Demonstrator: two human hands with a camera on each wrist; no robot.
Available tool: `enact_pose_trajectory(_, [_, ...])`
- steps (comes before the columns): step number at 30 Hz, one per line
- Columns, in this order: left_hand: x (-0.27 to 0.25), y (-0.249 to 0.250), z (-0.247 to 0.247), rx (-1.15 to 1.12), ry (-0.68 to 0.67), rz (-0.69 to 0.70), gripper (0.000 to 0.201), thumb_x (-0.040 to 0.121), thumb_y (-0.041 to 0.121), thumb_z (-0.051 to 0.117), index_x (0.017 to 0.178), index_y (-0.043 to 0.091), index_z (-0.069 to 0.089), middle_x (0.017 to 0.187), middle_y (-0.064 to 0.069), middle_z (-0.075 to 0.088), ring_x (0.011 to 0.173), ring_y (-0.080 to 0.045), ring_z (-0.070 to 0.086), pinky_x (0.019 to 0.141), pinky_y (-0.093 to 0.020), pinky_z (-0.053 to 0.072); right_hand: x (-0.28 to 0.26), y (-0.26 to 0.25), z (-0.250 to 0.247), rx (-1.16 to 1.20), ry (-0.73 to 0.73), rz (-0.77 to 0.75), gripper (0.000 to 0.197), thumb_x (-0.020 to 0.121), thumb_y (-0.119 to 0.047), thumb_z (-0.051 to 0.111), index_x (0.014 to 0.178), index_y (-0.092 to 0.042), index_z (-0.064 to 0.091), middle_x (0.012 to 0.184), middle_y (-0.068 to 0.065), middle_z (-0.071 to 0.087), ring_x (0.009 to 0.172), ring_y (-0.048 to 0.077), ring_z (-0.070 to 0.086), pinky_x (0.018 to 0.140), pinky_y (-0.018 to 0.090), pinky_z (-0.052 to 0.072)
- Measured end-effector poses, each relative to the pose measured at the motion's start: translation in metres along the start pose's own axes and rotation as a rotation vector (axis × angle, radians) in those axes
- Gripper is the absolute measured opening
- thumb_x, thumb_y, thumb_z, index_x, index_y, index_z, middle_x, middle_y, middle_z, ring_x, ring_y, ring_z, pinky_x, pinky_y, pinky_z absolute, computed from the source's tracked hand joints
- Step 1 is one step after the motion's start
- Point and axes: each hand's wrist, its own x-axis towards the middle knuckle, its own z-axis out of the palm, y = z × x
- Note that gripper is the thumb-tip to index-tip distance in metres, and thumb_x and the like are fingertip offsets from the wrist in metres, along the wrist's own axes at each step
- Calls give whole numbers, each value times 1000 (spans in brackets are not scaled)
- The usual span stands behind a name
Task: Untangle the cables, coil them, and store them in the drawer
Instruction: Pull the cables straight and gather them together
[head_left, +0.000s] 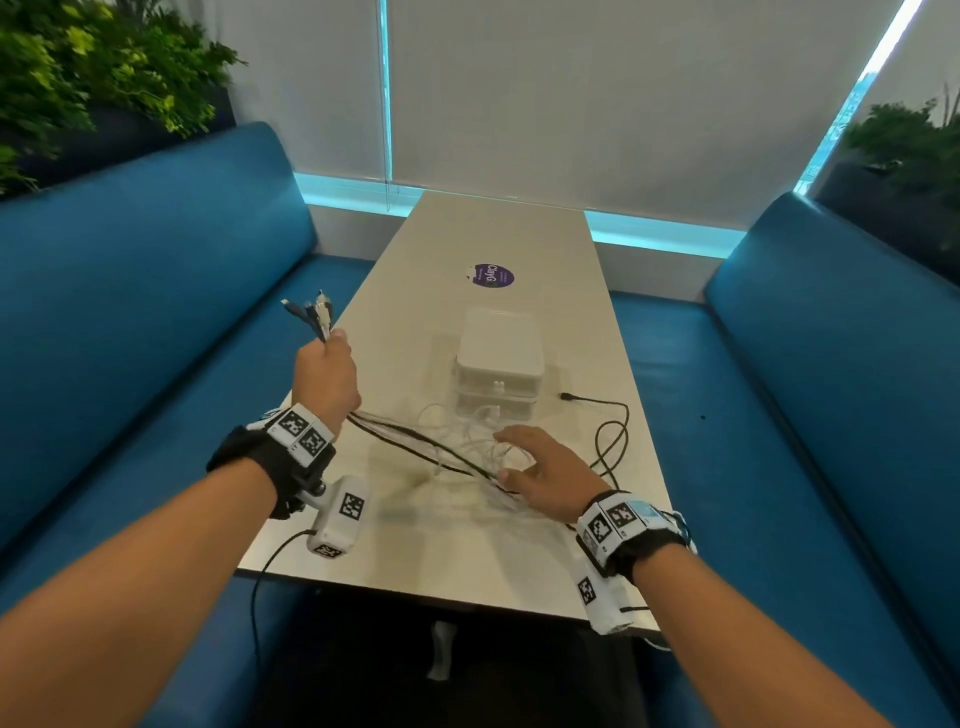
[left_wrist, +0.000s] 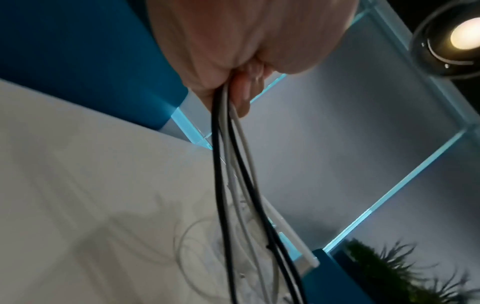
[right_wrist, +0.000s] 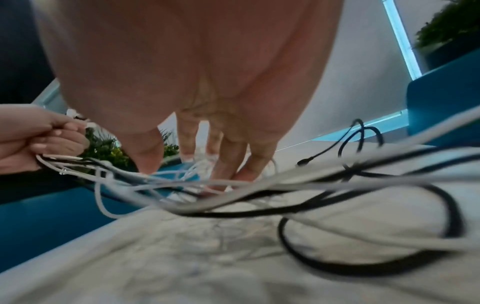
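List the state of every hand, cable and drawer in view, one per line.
left hand: raised, fist gripping the cable ends.
right hand: open, fingers spread on the tangle.
bundle of black and white cables: tangled, uncoiled, partly lifted.
black cable: loose on the table.
small white plastic drawer unit: both drawers closed.

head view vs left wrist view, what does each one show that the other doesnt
Only the head view shows the connector ends sticking up out of the left hand, the open right hand over the tangled cables, the white drawer box and the purple sticker.

Only the left wrist view shows the underside of the grip, fingers curled round black and white strands, and a ceiling lamp.

Both show the table, the blue seats and the cables hanging from the left hand.
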Motion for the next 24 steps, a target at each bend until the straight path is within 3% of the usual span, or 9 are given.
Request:
enact_pose_trajectory(2, [3, -5, -9, 267, -17, 129, 41, 101, 37, 42, 66, 16, 41, 59, -1, 43, 53, -22, 38, 55, -32, 32, -1, 9, 2, -93, 37, -29, 47, 92, -48, 59, 136, -40, 46, 145, -15, 35, 82, 10, 68, 88, 32, 50])
enact_pose_trajectory(5, [-3, -11, -21, 620, -63, 262, 47, 108, 30, 34, 66, 10, 43, 65, -6, 50, 59, -21, 44, 62, -36, 32, -3, 19, 0, -312, -6, 71, 34, 92, -55, 52, 119, -36, 57, 131, -5, 46, 98, 18, 62, 89, 35, 49])
enact_pose_trajectory(7, [-8, -17, -26, 715, -89, 273, 49, 109, 28, 32, 64, 9, 42, 64, -6, 49, 60, -21, 43, 65, -36, 32, -6, 20, -4, -453, -57, 145, 38, 91, -63, 46, 105, -30, 59, 113, -1, 57, 99, 21, 60, 89, 38, 46])
enact_pose_trajectory(9, [-8, -26, -26, 748, -108, 262, 49, 109, 28, 32, 64, 9, 42, 63, -6, 48, 60, -21, 43, 65, -36, 32, -5, 18, -6, -549, -15, 185, 40, 92, -65, 43, 100, -27, 53, 97, -1, 63, 93, 24, 61, 87, 39, 41])
enact_pose_trajectory(13, [-4, -33, -28, 750, -129, 269, 48, 108, 30, 32, 66, 11, 42, 64, -7, 51, 60, -24, 46, 63, -36, 34, -7, 30, -11, -522, 72, 242, 34, 97, -41, 50, 125, -31, 34, 84, 1, 64, 77, 26, 61, 75, 37, 45])
enact_pose_trajectory(16, [-1, -35, -29, 729, -127, 248, 48, 108, 30, 32, 66, 11, 42, 64, -7, 51, 61, -25, 46, 63, -36, 35, -10, 42, -15, -527, 57, 268, 65, 94, -23, 53, 142, -43, 13, 71, -1, 61, 62, 20, 57, 68, 34, 45])
enact_pose_trajectory(19, [2, -42, -29, 742, -141, 252, 47, 108, 31, 32, 66, 12, 42, 65, -7, 52, 63, -28, 47, 63, -37, 38, -12, 51, -12, -458, 38, 168, 100, 90, -23, 64, 149, -50, -13, 78, -5, 68, 71, 20, 66, 79, 38, 55])
enact_pose_trajectory(24, [5, -51, -33, 777, -142, 252, 46, 108, 32, 30, 70, 11, 46, 70, -11, 56, 71, -34, 53, 68, -41, 46, -22, 57, -18, -464, 37, 25, 93, 89, -33, 67, 147, -60, -1, 114, -9, 62, 102, 19, 60, 99, 38, 45])
